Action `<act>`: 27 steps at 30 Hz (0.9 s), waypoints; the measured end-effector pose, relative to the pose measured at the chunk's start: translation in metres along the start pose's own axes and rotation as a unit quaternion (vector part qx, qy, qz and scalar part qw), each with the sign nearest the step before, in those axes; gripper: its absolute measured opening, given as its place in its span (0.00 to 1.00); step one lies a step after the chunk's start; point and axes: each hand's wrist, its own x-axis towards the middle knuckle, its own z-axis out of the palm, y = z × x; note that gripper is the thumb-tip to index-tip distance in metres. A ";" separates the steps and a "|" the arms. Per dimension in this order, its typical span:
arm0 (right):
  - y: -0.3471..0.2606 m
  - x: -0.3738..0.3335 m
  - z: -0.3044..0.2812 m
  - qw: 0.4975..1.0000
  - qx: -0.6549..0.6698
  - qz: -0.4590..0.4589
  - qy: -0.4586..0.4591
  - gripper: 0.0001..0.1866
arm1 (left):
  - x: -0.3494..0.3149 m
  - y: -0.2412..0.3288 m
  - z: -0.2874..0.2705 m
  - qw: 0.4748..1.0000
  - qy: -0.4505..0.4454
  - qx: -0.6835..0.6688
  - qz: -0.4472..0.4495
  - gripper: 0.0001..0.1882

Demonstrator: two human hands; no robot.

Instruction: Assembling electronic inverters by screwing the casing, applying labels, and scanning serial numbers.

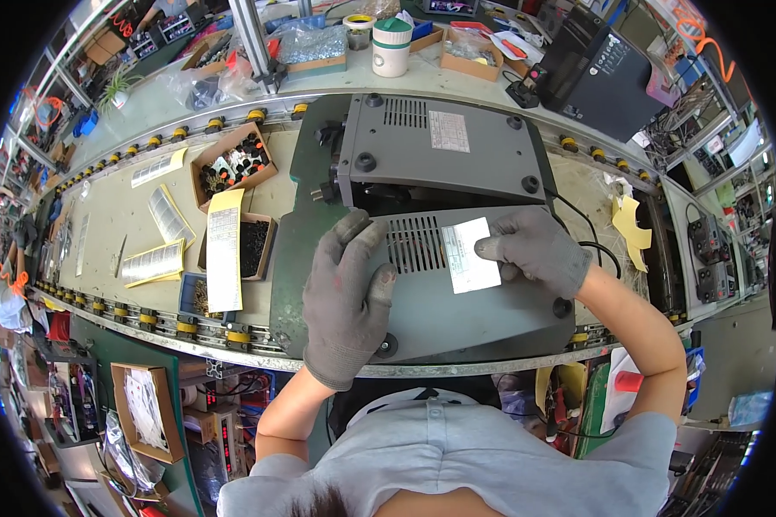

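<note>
A grey metal housing (431,314) with slotted vents and round black feet lies feet-up nearest me. On it, beside the vents, is a white printed label (467,274), slightly tilted. My right hand (543,250), in a grey glove, pinches the label's right edge between thumb and fingers. Whether the label is fully stuck down I cannot tell. My left hand (343,302), gloved likewise, lies over the housing's left end, thumb apart from the fingers and nothing in it. A second grey housing (491,164), with a label on it, lies just behind.
Both housings lie on a dark green board (289,284) across a roller conveyor. To the left are label sheets (171,215), a carton of black and orange parts (235,164) and a box of black screws (254,248). A lidded cup (391,53) and black machine (603,77) stand behind.
</note>
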 end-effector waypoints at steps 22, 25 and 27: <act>0.019 -0.014 -0.019 0.985 0.165 -0.004 -0.056 0.21 | 0.001 0.052 0.038 0.878 -0.260 0.338 0.217 0.52; 0.045 -0.020 -0.048 0.962 0.205 -0.071 0.168 0.22 | 0.000 0.053 0.033 0.873 -0.270 0.336 0.229 0.53; 0.068 -0.036 -0.077 0.939 0.257 -0.104 0.204 0.23 | 0.003 0.055 0.034 0.865 -0.275 0.356 0.222 0.54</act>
